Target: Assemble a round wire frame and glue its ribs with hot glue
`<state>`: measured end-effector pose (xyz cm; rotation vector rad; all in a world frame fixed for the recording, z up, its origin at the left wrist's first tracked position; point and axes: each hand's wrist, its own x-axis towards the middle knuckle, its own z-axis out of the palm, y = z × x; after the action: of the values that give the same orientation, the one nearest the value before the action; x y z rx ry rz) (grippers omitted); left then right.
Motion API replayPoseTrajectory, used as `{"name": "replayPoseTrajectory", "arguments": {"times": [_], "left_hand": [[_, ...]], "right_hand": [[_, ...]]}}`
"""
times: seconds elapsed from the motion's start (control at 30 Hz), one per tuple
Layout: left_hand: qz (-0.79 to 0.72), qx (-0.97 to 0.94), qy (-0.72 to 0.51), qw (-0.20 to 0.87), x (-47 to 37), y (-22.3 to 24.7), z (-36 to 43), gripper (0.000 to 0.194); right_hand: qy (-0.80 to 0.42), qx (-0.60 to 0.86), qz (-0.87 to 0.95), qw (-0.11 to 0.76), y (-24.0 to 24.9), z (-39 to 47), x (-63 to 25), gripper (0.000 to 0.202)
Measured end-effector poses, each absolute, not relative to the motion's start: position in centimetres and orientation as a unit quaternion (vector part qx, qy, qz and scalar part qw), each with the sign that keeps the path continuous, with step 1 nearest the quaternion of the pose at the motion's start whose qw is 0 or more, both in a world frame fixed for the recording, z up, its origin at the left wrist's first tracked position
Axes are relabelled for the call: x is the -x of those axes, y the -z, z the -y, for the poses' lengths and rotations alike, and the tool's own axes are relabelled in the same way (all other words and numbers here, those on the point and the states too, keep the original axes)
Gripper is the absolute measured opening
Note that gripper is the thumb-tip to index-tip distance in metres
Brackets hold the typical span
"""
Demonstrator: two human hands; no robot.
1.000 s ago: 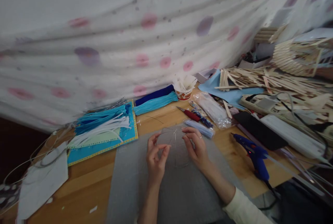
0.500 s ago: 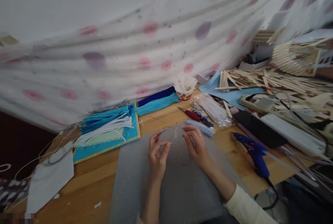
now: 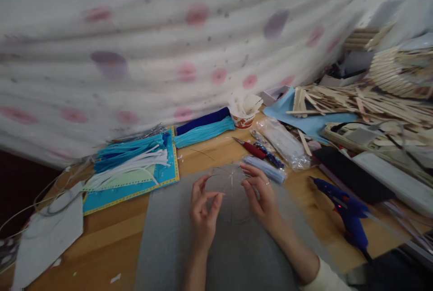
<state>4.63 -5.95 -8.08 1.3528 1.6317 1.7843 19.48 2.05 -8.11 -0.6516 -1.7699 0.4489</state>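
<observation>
1. From where I stand, no wording is readable; the paper cup [image 3: 243, 121] has a red-and-orange print, with small marks near its rim too blurred to make out.
2. The thin wire frame [image 3: 232, 182] is between the two hands, over the grey mat [image 3: 169, 223]. The left hand [image 3: 204, 212] has its thumb and forefinger tips drawn together, holding the frame's left side; the right hand [image 3: 264, 194], a ring on one finger, holds the opposite side with curled fingers.
3. The frame's wires nearly vanish against the mat, so I can't tell its full shape or exactly where each fingertip meets it. The right sleeve [image 3: 326, 277] is cut off at the bottom, and the stick-built piece [image 3: 389, 72] at the right edge.
4. Compared with half a second ago, the view has swung: the blue glue gun [image 3: 353, 223] and the black slab [image 3: 353, 174] appear farther right, and less of the gun's cord shows. Both hands keep much the same pose around the frame.
</observation>
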Motion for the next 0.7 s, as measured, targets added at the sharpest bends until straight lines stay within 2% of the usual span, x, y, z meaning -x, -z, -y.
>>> {"name": "replayPoseTrajectory", "arguments": {"times": [0.2, 0.7], "left_hand": [[-0.592, -0.482, -0.611, 0.207, -4.7, 7.9, 6.7, 0.013], [-0.58, -0.556, -0.573, 0.162, -3.7, 8.1, 7.0, 0.012]], "right_hand": [[-0.202, 0.304, 0.769, 0.524, 7.7, -1.8, -20.0, 0.014], [-0.207, 0.313, 0.808, 0.454, 6.6, -1.9, -21.1, 0.014]]}}
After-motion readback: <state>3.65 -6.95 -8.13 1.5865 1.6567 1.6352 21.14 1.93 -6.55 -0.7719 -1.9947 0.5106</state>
